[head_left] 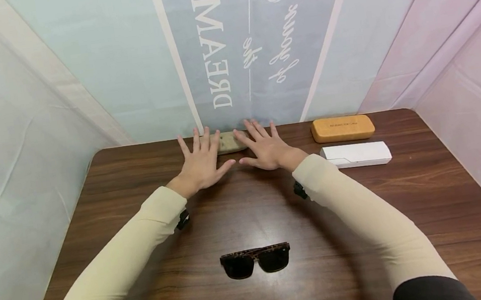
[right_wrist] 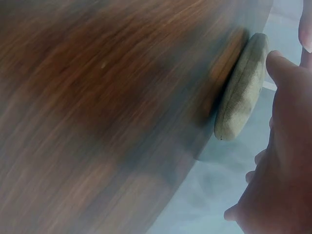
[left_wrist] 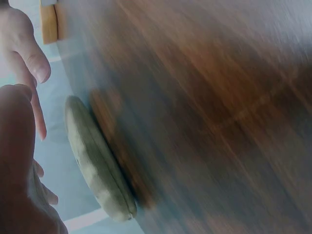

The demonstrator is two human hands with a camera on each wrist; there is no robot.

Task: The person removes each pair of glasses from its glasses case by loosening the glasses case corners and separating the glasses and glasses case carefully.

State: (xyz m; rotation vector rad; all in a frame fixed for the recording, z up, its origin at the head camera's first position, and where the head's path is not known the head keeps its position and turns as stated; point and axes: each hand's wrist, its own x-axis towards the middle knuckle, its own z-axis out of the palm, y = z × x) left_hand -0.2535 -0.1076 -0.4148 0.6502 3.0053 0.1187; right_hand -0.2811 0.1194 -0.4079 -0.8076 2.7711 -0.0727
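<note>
My left hand [head_left: 201,166] stretches toward the back of the table with fingers spread and straight, holding nothing. Beside it my right hand [head_left: 266,149] is spread the same way, the two thumb tips close together. Behind and between them lies a greenish-beige fabric case [head_left: 228,143], partly hidden by the fingers in the head view. Both wrist views show the case [left_wrist: 100,161] lying on the wood below the hands, with a seam along its edge. Nearer the front, folded dark sunglasses [head_left: 256,260] with a tortoiseshell-patterned frame lie on the table.
A yellow-orange glasses case [head_left: 342,129] lies at the back right of the brown wooden table [head_left: 185,287]. Just in front of it is a long white box [head_left: 357,155], near my right sleeve. A printed cloth backdrop [head_left: 144,61] hangs along the table's back edge.
</note>
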